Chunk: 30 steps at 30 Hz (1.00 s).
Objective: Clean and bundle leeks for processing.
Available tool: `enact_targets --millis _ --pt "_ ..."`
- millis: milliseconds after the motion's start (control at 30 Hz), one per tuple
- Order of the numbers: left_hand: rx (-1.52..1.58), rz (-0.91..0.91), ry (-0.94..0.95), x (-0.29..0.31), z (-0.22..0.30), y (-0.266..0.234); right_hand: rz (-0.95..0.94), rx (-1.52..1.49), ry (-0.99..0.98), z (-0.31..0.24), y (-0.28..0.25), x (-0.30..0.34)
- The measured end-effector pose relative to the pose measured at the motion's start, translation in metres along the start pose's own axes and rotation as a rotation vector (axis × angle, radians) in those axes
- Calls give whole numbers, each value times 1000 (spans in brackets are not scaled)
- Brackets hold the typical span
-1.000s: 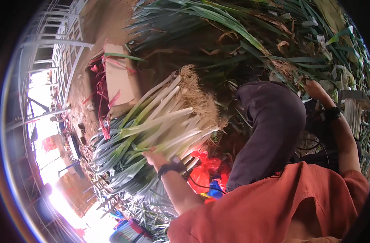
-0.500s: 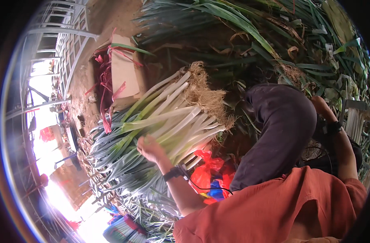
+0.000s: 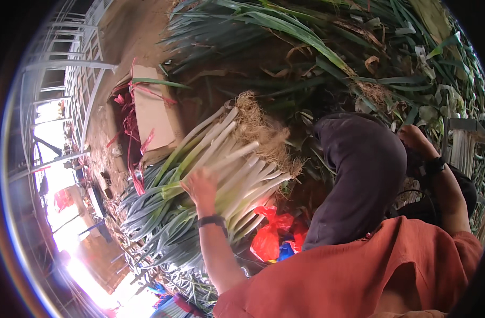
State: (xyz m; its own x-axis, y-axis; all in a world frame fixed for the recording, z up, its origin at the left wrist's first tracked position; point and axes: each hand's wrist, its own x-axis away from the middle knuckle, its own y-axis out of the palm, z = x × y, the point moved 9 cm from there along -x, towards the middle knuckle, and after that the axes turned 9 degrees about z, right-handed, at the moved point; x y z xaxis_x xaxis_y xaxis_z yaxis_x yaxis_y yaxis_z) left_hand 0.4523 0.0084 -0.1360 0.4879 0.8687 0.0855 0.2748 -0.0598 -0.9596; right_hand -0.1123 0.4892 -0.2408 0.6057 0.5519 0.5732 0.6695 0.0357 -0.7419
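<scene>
A broad pile of long green onions (image 3: 241,177) lies in front of me, roots toward the right and green leaves toward the lower left. My left hand (image 3: 201,185) is over the middle of the pile, a little blurred. Its fingers are closed around one green onion, whose pale stem slants up to the right. Beyond my dark-trousered knee, my right hand (image 3: 416,140) hangs low beside the leg; its fingers are mostly hidden, and nothing shows in it.
A cardboard box (image 3: 155,119) with pink-red tying strips (image 3: 130,119) stands at the upper left. Red plastic bags (image 3: 271,233) lie between the pile and my leg. More green onions (image 3: 300,37) and loose leaves cover the ground at the back and right. Metal lattice (image 3: 86,100) edges the left.
My left hand has moved up from the leafy part and closed on a green onion stem, which has shifted slightly. The view has turned a little. My right hand stays by the knee.
</scene>
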Motion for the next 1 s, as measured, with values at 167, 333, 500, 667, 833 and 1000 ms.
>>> enact_targets --millis 167,333,500,667,833,1000 --pt "22 -86 -286 -14 -12 22 77 141 -138 -16 3 1" --pt "226 -195 -293 -37 -19 33 45 66 -191 -53 14 -10" --pt "199 -148 -153 -17 -14 33 68 199 -267 -70 31 -58" --pt "457 -66 -142 -44 73 -8 202 62 -81 -114 -1 -106" --pt "1000 -217 21 -97 240 -47 711 23 -220 -137 -16 -154" --pt "1323 -511 135 -132 373 -35 568 284 65 -126 6 -189"
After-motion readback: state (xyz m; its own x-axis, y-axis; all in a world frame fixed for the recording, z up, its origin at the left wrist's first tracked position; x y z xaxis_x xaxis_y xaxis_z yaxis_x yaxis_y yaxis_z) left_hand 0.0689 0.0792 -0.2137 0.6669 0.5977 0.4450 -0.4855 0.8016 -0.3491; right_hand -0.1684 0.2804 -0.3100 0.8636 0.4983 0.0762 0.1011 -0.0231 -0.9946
